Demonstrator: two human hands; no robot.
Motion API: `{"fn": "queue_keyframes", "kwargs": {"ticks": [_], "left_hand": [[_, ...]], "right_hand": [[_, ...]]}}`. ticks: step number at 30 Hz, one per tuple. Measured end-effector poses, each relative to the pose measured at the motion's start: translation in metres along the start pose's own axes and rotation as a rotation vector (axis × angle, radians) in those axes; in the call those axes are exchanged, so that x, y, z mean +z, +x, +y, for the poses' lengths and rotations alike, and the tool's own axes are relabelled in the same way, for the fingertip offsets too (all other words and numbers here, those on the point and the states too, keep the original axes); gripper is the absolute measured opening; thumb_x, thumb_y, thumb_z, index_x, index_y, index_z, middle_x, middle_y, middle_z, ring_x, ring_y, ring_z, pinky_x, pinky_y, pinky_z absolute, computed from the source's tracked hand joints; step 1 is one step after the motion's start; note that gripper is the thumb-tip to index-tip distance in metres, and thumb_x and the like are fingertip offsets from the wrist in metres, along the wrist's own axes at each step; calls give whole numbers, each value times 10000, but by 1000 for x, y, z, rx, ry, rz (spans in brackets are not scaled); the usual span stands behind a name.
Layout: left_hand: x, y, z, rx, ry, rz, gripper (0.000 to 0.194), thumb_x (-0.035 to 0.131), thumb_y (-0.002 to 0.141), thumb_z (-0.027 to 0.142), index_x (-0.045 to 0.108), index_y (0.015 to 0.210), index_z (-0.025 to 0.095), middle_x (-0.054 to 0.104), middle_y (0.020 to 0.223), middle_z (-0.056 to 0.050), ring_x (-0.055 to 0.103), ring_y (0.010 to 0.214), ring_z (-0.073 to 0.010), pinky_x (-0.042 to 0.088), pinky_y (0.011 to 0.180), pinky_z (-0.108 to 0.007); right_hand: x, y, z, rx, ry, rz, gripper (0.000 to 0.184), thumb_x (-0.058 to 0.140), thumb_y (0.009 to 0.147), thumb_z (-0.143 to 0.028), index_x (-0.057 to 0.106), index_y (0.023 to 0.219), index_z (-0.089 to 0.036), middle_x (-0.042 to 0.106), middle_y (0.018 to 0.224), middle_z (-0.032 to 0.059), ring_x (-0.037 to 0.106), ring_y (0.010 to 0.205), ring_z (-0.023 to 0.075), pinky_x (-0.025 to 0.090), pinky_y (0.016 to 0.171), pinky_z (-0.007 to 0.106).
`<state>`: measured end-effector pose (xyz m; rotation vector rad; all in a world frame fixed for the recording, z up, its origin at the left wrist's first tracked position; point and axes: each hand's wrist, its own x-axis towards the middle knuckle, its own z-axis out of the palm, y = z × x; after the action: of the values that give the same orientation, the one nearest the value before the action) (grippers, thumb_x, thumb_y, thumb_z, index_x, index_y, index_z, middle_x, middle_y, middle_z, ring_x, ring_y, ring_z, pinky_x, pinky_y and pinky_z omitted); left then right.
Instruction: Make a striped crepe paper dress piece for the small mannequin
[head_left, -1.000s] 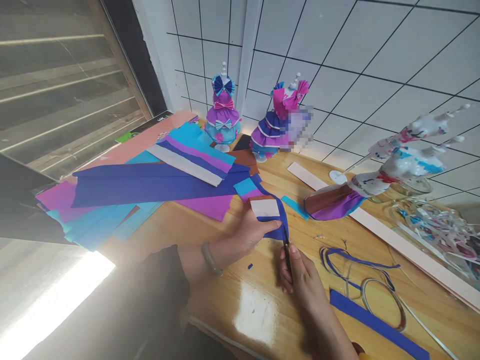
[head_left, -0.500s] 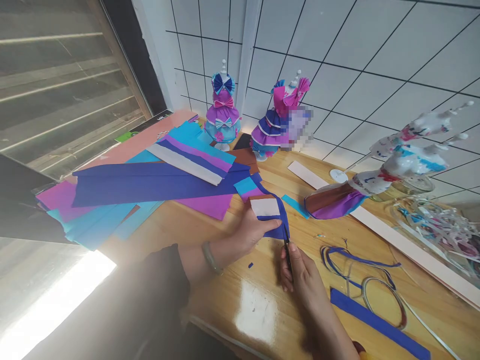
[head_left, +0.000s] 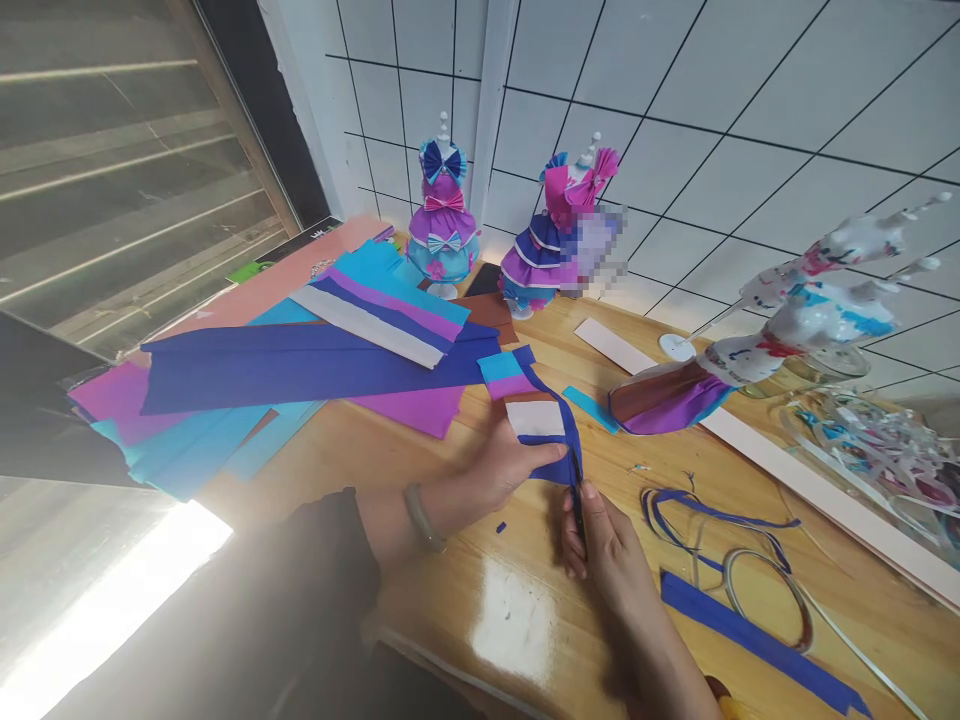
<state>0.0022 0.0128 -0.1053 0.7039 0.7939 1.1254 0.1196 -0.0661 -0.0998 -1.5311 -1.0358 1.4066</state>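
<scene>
My left hand is closed on a striped sheet of thin coloured material, paper or cloth. Its bands are light blue, purple, brown, white and dark blue, with the thumb pressing near the white one. In my right hand is a pair of dark scissors, its blades at the sheet's dark blue right edge. A narrow dark blue strip curls up along that edge. How far the blades are apart is too small to tell. One dark blue scrap lies below my left hand.
Coloured sheets are piled at the left. Two small dressed mannequins stand by the tiled wall; more mannequins lean at the right. A pale board, a ring-shaped coil and a blue strip lie rightward.
The striped sheet and my left hand have shifted slightly right and down. The scissors remain at the dark blue edge in my right hand.
</scene>
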Motion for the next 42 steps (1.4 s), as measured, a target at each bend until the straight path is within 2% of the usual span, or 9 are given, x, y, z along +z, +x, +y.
{"fn": "queue_keyframes", "kwargs": {"ticks": [11,19,25,32,42], "left_hand": [[-1,1,-2,36,14,-8,471,767,594,145,615,1040,153,653,1019,-86,599,876,-182,468,835,-353],[-2,1,-6,53,17,-35,433,747,621,150,622,1035,153,665,963,-66,599,866,-173,466,823,-336],[0,-1,-3,1,7,-38,466,752,604,137,610,1047,146,653,979,-79,593,862,-176,466,795,-321],[2,-3,-3,-5,19,-72,352,766,584,159,644,914,135,659,906,-61,590,822,-166,458,811,-328],[1,-3,-3,-18,28,-57,378,764,595,159,646,955,151,661,945,-57,590,847,-162,457,829,-326]], "right_hand": [[0,-1,0,-21,0,10,426,388,858,-612,454,759,-204,348,398,-105,319,292,62,325,320,197],[1,0,-1,13,12,17,445,418,822,-648,445,755,-209,337,384,-111,315,280,68,348,312,208],[0,0,-1,4,5,11,458,406,823,-655,453,763,-204,349,388,-107,344,285,76,378,324,222],[0,1,0,10,18,33,470,408,817,-663,459,753,-200,351,400,-103,334,297,69,362,323,215],[-1,1,-1,7,-8,45,467,406,819,-662,458,742,-204,342,394,-106,334,293,71,378,322,221]]}}
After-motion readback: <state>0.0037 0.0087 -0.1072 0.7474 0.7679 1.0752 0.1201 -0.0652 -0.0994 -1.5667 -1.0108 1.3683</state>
